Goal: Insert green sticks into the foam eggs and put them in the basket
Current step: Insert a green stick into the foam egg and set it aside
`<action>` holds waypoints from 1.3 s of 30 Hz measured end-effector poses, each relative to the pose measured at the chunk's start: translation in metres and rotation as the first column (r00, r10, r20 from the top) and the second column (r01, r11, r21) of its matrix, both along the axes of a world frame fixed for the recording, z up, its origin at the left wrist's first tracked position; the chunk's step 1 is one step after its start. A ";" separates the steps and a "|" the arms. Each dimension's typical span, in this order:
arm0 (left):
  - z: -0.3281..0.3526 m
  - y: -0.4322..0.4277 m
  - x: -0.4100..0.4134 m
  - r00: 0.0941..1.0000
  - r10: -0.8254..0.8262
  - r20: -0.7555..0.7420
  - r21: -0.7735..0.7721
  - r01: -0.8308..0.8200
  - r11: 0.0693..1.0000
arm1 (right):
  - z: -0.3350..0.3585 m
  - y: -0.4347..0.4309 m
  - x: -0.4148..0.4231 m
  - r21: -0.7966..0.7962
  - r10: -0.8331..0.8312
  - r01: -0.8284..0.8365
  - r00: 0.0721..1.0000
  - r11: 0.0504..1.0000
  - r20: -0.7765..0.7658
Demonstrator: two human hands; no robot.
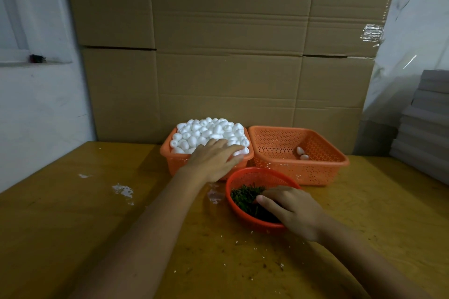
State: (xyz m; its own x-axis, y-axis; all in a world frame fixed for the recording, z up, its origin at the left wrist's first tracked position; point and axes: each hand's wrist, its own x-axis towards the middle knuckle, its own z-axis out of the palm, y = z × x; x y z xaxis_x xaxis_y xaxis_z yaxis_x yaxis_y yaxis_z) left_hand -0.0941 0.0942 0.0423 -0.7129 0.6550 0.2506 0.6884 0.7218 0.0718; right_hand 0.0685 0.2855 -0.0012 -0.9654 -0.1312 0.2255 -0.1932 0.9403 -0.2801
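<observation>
White foam eggs [209,130] are heaped in an orange basket [167,153] at the back of the table. My left hand [213,161] lies over the near part of that heap with its fingers spread and touching the eggs. To the right stands a second orange basket [323,170] with two eggs [302,153] in it. In front sits a round red basket [245,217] of green sticks [243,195]. My right hand [291,211] reaches into the sticks with its fingers bent down; whether it holds one is hidden.
The yellow wooden table [97,226] carries white stains [122,190] at the left and small crumbs near the front. Cardboard sheets [230,56] stand behind the baskets. Grey boards [427,124] are stacked at the right edge.
</observation>
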 end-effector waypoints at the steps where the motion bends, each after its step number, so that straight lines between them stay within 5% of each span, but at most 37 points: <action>1: -0.001 0.002 -0.001 1.000 0.011 0.005 0.022 -0.011 1.000 | 0.000 0.000 0.000 -0.005 0.001 -0.001 1.000 1.000 0.000; 12: -0.015 -0.006 -0.005 1.000 0.024 -0.018 0.218 -0.020 0.976 | -0.001 -0.001 0.001 -0.007 -0.011 0.011 1.000 1.000 -0.016; 18: -0.021 -0.007 -0.004 0.997 0.053 -0.059 0.449 -0.021 0.893 | -0.001 -0.001 -0.001 -0.007 -0.015 0.015 1.000 1.000 -0.016; 22: -0.017 -0.006 -0.002 0.993 0.075 -0.091 0.677 0.007 0.736 | 0.000 -0.002 -0.001 -0.002 -0.018 0.018 1.000 1.000 -0.012; 25: -0.011 -0.003 0.005 0.996 0.076 -0.040 0.859 -0.005 0.511 | 0.000 -0.002 0.000 -0.006 -0.021 0.021 1.000 1.000 -0.011; 30: -0.004 0.001 0.023 0.917 -0.335 0.215 0.971 -0.165 0.172 | 0.000 -0.002 0.000 0.000 -0.008 0.008 1.000 1.000 -0.017; 34: -0.015 0.005 0.046 0.772 -0.567 0.288 0.950 -0.304 0.068 | -0.001 -0.001 0.001 0.003 -0.003 0.003 1.000 1.000 -0.017; 39: -0.034 0.018 0.065 0.731 -0.623 0.278 0.949 -0.310 0.059 | -0.002 -0.001 0.001 -0.002 -0.001 0.001 1.000 1.000 -0.030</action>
State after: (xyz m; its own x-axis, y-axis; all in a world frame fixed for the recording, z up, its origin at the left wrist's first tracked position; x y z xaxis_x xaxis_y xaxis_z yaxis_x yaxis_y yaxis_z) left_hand -0.0289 0.1118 0.0080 -0.8769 0.2871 0.3855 0.2359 -0.4418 0.8655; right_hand 0.0695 0.2850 -0.0030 -0.9584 -0.1295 0.2545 -0.2003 0.9401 -0.2758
